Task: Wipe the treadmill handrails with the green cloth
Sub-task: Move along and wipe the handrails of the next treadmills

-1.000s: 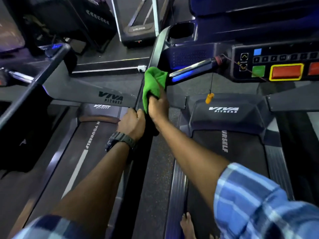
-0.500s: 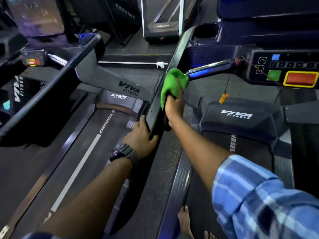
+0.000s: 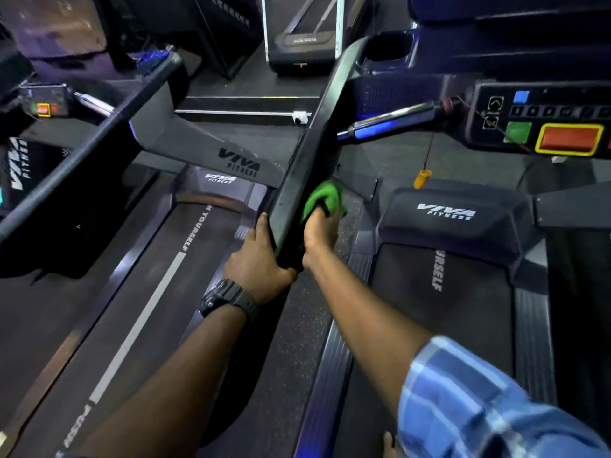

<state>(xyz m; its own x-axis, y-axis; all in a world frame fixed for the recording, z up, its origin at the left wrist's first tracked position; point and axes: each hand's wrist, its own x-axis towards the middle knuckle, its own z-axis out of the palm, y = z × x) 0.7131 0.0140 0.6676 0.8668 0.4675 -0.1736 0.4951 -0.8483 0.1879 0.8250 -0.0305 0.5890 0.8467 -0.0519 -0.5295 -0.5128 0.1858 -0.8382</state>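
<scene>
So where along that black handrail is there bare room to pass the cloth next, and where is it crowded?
The handrail is bare from the green cloth up to the cup holder. Its near end is crowded: the left hand grips the tip, and the right hand holds the cloth against its right side.

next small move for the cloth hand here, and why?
Probably slide the right hand with the green cloth back toward the handrail's near end. The cloth sits low on the rail's right side, a short stretch remains below it, and the left hand grips that end, steadying it.
</scene>
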